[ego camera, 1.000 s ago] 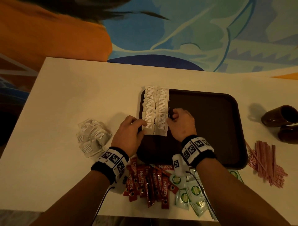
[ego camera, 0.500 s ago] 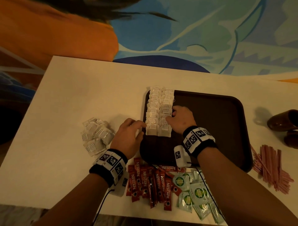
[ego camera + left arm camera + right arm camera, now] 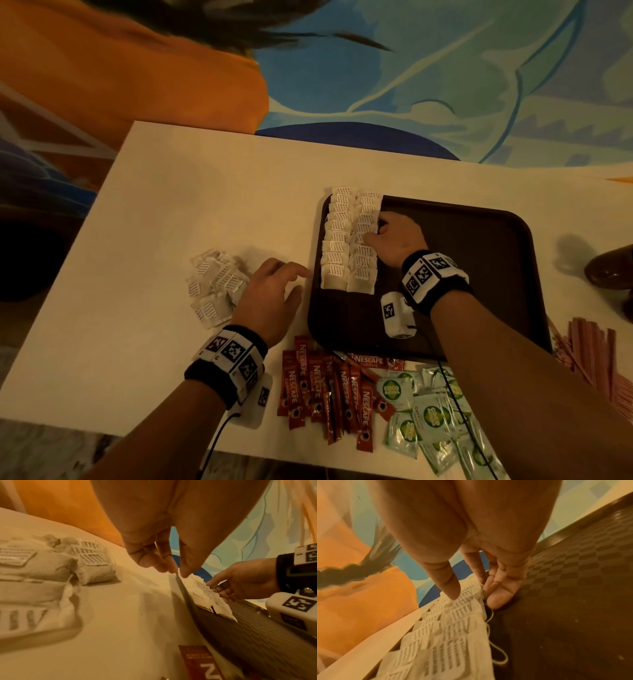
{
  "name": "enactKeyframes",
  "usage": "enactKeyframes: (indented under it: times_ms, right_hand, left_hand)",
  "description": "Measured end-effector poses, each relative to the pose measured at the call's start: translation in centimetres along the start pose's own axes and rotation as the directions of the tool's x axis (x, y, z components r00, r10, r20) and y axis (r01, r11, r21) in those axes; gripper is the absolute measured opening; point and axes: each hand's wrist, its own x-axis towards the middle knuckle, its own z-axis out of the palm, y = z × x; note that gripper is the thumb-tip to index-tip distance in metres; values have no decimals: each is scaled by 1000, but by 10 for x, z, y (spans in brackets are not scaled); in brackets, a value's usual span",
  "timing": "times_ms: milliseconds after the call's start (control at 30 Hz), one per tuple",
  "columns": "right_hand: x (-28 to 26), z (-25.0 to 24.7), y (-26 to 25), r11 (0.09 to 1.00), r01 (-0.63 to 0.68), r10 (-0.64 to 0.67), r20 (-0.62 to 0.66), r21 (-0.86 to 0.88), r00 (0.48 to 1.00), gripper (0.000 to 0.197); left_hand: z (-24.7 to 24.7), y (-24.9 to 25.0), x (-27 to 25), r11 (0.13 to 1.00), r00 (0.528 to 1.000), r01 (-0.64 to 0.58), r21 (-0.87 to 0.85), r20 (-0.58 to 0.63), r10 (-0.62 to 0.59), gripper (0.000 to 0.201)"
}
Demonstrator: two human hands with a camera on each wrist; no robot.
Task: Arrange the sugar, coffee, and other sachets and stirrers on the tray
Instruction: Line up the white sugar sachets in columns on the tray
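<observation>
**Tea bags lined up, the rest not yet on the tray**

Two overlapping columns of white paper tea bags [image 3: 350,241] are laid along the left side of the dark tray [image 3: 479,274], whose floor is textured in a checker pattern. The right column is touched by the right hand [image 3: 394,238], fingers nearly straight, nothing gripped. The left hand [image 3: 270,298] is held relaxed above the worktop [image 3: 171,205], empty, beside a loose heap of tea bags [image 3: 215,284]. Red glossy coffee sticks [image 3: 325,390], green sachets [image 3: 428,411] and thin pink stirrers [image 3: 592,349] are seen outside the tray. Most of the task is judged as remaining.
</observation>
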Motion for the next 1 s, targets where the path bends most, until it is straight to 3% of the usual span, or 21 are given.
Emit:
enactKeyframes:
  times_ms: [367,533,667,833,1000]
  right_hand:
    - [4,-5,-11,1000,-8,8,9,-18,1000,26]
    - [-2,-10,-13,995,-79,77,-36,-53,996,45]
    - [-29,-11,-30,996,40,-49,-104,-85,993,52]
    - [-66,15,-67,966,240,-233,75,-99,970,41]
    - [-86,60,-102,923,358,-318,245,-139,916,32]
  left_hand:
    - [-5,-10,-9,1000,1000,8,6,-28,-8,26]
    - [-12,-11,-13,1000,999,17,9,-27,-17,26]
    - [-34,-24,-21,997,995,78,3,-64,-78,25]
    - [-68,-55,-32,982,975,178,59,-142,-168,27]
    - [-88,-81,-45,950,939,302,81,-197,-282,22]
